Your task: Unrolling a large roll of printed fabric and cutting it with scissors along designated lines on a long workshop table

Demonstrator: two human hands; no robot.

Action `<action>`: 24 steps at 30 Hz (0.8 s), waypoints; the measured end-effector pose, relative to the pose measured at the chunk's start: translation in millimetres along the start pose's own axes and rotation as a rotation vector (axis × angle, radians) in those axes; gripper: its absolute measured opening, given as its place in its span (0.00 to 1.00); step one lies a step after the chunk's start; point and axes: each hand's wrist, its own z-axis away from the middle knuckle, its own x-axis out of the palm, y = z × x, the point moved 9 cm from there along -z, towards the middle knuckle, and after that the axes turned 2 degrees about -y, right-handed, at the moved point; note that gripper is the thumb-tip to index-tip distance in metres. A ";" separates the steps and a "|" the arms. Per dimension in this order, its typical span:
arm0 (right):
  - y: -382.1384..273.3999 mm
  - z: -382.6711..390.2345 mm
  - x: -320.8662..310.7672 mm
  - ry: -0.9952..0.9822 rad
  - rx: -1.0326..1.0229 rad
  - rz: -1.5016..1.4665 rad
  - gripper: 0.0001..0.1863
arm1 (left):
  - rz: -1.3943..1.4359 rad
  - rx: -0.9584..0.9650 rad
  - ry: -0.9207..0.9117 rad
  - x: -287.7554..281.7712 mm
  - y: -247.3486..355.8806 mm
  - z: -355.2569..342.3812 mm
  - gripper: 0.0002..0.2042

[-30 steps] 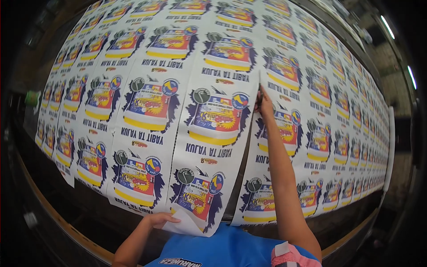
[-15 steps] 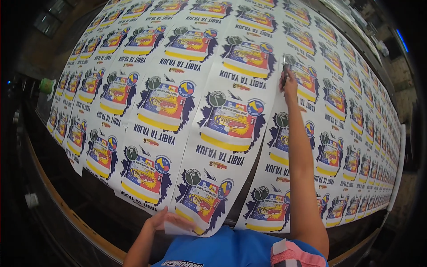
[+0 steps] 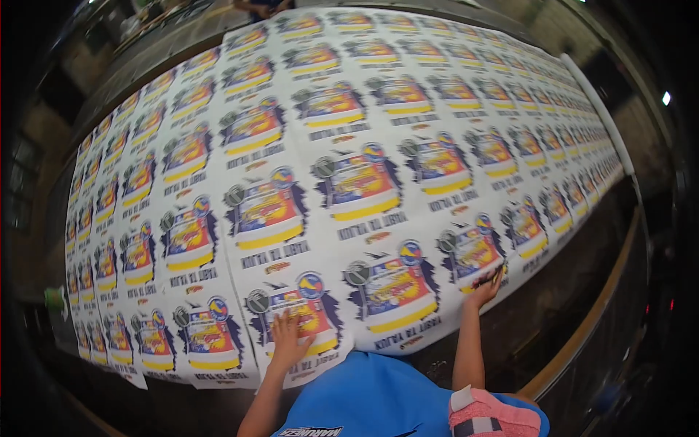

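Far left, at nine o'clock, a small green object [image 3: 54, 298] off the edge of the spread, too blurred to identify. Across the dark worktable [image 3: 582, 320], a wide spread of glossy white printed paper sheets [image 3: 320, 156], each bearing rows of the same yellow, red and blue label design, long axis running from eight o'clock up toward two o'clock. At six o'clock, left hand [image 3: 289, 337] flat, fingers spread, palm pressed down on the near sheet with the blue-and-yellow label print [image 3: 331, 320], gripping nothing. Further right, at five o'clock, right hand [image 3: 486, 285] laid open with fingers extended on that sheet's right margin, close to the table-side edge; no pinch visible. Sheet under both palms, extending away toward twelve o'clock; left hand nearer its lower edge, right hand nearer its right-hand side. Bottom centre, blue shirt [image 3: 378, 397] and pink cuff [image 3: 488, 415].
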 end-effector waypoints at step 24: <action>69.9 86.7 -215.5 -1.060 0.794 -0.168 0.34 | 0.025 0.407 0.432 67.7 214.0 26.9 0.40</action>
